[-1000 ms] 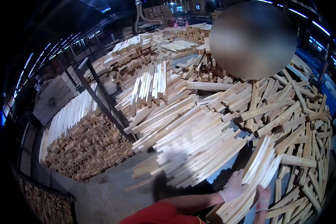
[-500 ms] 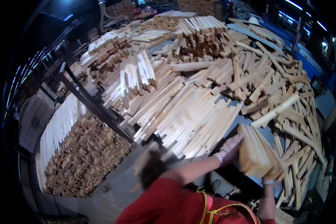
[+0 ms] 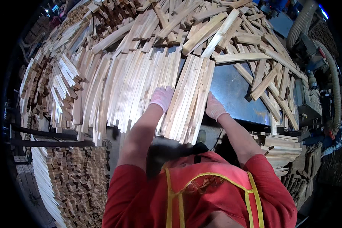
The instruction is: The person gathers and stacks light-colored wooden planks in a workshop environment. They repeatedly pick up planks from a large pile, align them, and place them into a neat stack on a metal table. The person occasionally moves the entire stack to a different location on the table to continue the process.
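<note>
Between my two gloved hands is a bundle of pale wooden strips (image 3: 189, 97), set side by side and running away from me. My left hand (image 3: 162, 98), in a light pinkish knit glove, presses its left side. On the opposite side my right hand (image 3: 215, 107), gloved alike, grips the right edge, its fingertips partly hidden. The bundle's near ends jut past the table's front edge. Directly left of it lies a wide row of similar strips (image 3: 131, 85), laid flat and roughly parallel.
Bare blue-grey tabletop (image 3: 237, 93) shows right of the bundle. Loose strips lie crisscrossed in a heap (image 3: 262, 49) at the far right. A large stack of strips (image 3: 78, 182) stands at lower left, beside dark metal bars (image 3: 53, 142). A ribbed hose (image 3: 335, 83) hangs at right.
The bundle, earlier held tilted with its ends toward me, now lies flat against the right end of the row. My view has turned to the right.
</note>
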A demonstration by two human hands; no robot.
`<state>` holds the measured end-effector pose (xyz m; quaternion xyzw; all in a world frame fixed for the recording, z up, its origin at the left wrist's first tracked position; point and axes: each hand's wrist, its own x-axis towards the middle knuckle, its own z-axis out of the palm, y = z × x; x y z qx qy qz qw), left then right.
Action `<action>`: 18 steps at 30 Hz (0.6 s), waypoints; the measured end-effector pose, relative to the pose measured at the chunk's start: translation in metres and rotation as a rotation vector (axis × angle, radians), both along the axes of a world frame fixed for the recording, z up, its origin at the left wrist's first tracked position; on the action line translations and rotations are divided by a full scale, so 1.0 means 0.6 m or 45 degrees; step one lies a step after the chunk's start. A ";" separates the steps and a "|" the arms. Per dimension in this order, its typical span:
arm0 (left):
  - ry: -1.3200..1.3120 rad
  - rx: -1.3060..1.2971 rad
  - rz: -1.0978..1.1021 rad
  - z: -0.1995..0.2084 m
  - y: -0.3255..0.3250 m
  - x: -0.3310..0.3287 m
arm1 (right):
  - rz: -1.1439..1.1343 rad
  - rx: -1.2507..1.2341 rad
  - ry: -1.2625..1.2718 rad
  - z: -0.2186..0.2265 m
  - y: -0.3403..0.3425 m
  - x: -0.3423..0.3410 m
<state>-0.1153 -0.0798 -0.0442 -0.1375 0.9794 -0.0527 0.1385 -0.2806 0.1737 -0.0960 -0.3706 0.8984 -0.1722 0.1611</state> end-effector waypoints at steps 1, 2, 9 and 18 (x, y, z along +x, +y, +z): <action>-0.042 0.060 0.004 0.001 -0.008 0.010 | -0.003 -0.043 -0.123 0.011 -0.009 0.007; -0.083 0.121 0.013 0.004 -0.019 0.020 | -0.005 -0.083 -0.247 0.027 -0.017 0.007; 0.435 0.942 0.640 0.015 0.031 0.084 | -0.558 -0.880 -0.928 -0.029 -0.033 -0.069; 0.142 0.784 0.460 0.027 0.196 -0.006 | -0.396 -0.545 -0.900 0.047 -0.092 -0.072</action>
